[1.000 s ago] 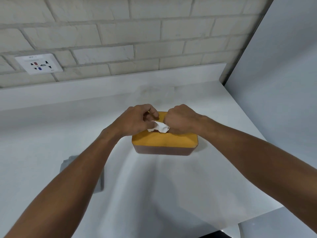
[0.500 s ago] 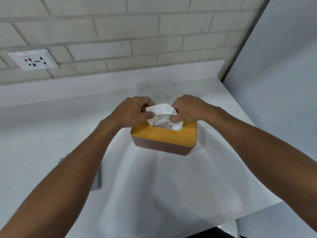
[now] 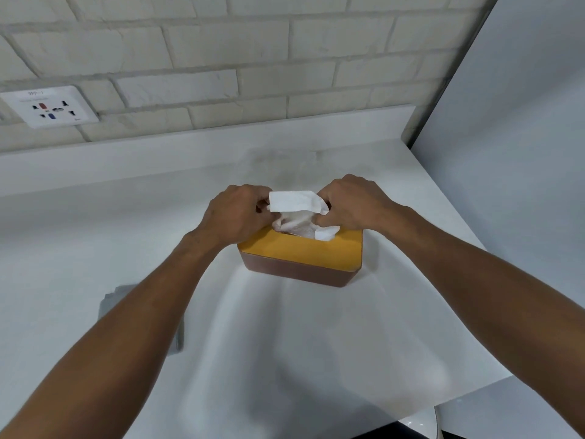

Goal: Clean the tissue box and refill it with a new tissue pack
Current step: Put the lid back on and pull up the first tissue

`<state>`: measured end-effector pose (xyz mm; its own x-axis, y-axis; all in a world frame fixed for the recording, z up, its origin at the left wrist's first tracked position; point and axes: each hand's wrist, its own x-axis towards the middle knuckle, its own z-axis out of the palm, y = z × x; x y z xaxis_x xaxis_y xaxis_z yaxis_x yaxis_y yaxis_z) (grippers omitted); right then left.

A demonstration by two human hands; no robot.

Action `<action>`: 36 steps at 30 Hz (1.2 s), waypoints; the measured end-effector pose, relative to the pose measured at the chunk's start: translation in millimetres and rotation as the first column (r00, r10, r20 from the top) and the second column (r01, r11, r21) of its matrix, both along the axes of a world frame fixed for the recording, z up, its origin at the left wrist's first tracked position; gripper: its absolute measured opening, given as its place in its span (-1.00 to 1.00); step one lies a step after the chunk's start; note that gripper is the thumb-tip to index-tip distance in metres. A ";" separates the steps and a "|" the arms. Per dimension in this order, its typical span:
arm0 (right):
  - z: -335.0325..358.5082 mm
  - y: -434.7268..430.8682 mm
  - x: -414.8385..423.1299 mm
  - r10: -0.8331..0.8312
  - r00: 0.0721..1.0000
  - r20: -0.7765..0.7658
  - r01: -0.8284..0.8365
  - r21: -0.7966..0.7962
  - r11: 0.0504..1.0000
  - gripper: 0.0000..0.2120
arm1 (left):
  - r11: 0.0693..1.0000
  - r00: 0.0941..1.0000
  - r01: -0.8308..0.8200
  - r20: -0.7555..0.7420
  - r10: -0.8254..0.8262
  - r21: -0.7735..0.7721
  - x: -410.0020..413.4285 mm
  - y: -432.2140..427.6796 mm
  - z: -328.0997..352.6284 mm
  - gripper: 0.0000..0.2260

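White table (image 3: 285, 359) fills most of the view, with a low white upstand along its back edge. Pale brick wall (image 3: 221, 42) behind it; plain grey panel (image 3: 522, 160) closes the right side.

Both bare forearms reach in from the near edge and meet over the middle of the table.

Tissue box (image 3: 300, 264): brown body, flat ochre-yellow lid, standing on the table toward the back, a little right of centre. Its near long side faces the camera, slightly skewed.

Left hand (image 3: 237, 213) over the box's left rear part, fingers curled, pinching the left side of the tissue. Right hand (image 3: 354, 204) over the right rear part, fingers curled likewise, pinching the right side.

Tissue (image 3: 297, 213): white, crumpled, rising from the lid between the two hands. The top edge is folded over flat and one corner lies on the lid. The lid opening is hidden by the paper and fingers.

Grey folded cloth (image 3: 109, 299) on the table at left, mostly hidden under the left forearm.

White socket plate (image 3: 50, 106) on the wall, far left.
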<state>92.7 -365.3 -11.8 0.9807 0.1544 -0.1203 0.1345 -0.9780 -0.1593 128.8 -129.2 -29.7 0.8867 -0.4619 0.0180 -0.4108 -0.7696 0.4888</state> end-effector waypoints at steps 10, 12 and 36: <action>3.8 -12.1 4.7 -0.078 0.984 -0.162 0.127 0.322 0.938 -0.78 | 0.992 0.980 0.008 -0.195 -0.032 -0.124 13.5 -0.3 13.8 -0.70; 4.1 -9.5 2.5 -0.079 0.989 -0.123 0.107 0.238 0.965 -0.80 | 0.995 0.975 0.021 -0.216 -0.042 -0.097 11.7 -0.9 13.8 -0.71; -18.1 36.1 14.5 0.559 0.829 -0.004 -0.485 -0.504 0.715 -0.85 | 0.992 0.986 0.121 -0.115 -0.123 -0.022 -3.9 6.0 -6.2 -0.95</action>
<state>107.2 -329.2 -29.9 0.7717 0.6084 -0.1852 0.6299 -0.6911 0.3545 125.0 -123.2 -35.9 0.8203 -0.5673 -0.0734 -0.4413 -0.7092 0.5498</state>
